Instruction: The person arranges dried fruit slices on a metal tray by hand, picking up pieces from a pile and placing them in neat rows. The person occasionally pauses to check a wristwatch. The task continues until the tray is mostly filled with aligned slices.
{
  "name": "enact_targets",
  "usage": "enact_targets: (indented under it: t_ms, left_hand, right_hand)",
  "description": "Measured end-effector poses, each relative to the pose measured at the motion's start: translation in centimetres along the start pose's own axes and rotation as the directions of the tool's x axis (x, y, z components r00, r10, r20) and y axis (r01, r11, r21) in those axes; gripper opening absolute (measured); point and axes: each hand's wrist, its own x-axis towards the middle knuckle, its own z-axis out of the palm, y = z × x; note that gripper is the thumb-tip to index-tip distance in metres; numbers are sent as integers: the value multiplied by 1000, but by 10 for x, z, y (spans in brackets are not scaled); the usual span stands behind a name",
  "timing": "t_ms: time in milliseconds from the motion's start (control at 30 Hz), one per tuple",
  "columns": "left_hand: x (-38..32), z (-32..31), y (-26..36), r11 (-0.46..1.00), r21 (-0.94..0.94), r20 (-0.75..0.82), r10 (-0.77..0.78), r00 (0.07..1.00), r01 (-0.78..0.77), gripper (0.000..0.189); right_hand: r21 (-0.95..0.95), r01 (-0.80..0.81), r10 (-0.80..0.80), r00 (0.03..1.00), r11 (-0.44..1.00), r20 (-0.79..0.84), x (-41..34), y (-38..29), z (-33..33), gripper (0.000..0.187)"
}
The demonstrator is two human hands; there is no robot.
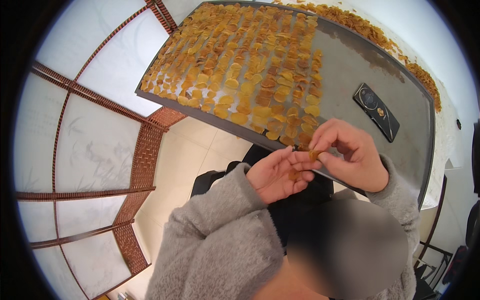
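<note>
My left hand (pixel 275 174) is held palm up over my lap, just off the front edge of the tray. One thin amber dried slice (pixel 294 175) rests across its curled fingers. Between thumb and fingertips, my right hand (pixel 347 153) pinches another brownish-yellow slice (pixel 314 155), right at the fingertips of my left. On the dark-framed flat tray (pixel 348 63), many such slices (pixel 243 86) lie in close, overlapping rows. Those rows cover the left and middle of the tray, and the nearest ones end beside my right hand.
A black smartphone (pixel 377 112) lies face down on the tray's right part. Beyond the tray's far edge, loose slices (pixel 348 22) are heaped on a white surface. A folding screen (pixel 101 142) with woven brown trim stands at left, on a tiled floor (pixel 191 150).
</note>
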Motion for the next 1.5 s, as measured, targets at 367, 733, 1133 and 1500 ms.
enact_targets:
  t_ms: [367, 733, 1133, 1500]
  left_hand:
    - [-20, -8, 29, 998, 49, -52, 40, 998, -37, 40]
    - [-27, -23, 45, 999, -15, -14, 45, 999, -46, 40]
    - [-28, -26, 49, 998, -28, -1, 63, 998, -63, 39]
    - [-29, -28, 49, 997, -40, 1, 70, 998, -70, 39]
  right_hand:
    - [-325, -218, 109, 940, 920, -322, 90, 32, -120, 11]
    - [-410, -419, 264, 885, 810, -383, 167, 143, -193, 17]
    - [-396, -474, 282, 846, 786, -452, 181, 140, -170, 5]
    - [-372, -384, 206, 876, 845, -436, 184, 151, -170, 6]
